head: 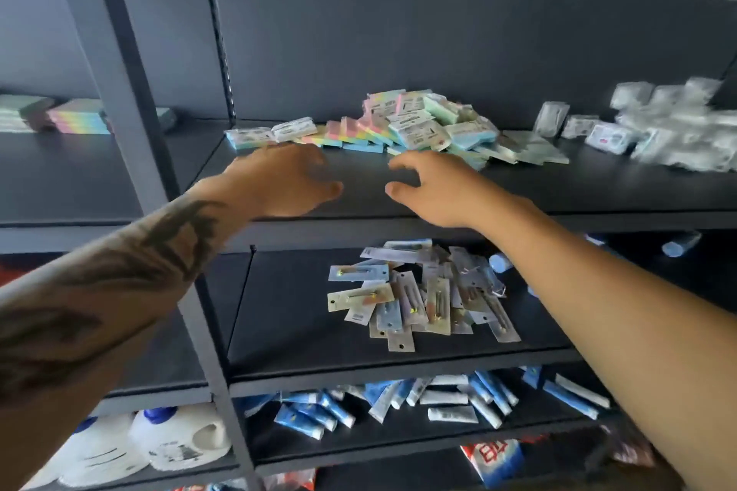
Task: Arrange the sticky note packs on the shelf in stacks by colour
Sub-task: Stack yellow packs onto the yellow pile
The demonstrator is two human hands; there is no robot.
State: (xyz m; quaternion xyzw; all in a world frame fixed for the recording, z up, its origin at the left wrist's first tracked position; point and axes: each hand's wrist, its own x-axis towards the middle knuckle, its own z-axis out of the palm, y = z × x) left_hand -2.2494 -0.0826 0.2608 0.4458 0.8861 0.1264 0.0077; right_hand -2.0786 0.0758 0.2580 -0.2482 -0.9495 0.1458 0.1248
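While both your left hand [285, 179] and right hand [428, 187] hover empty, fingers loosely spread, the heaped packs [402, 124] may slide if you grab low.

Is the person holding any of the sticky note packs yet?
No, the left hand and right hand hover empty before the sticky note packs.

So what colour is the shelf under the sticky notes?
Dark grey, nearly black shelf, seen in the head view.

Shop, stationery and household goods. Dark metal shelving [438, 191] carries loose heap of sticky note packs [402, 124]; below it carded pens [418, 295], then tubes [438, 399], white jugs [175, 438].
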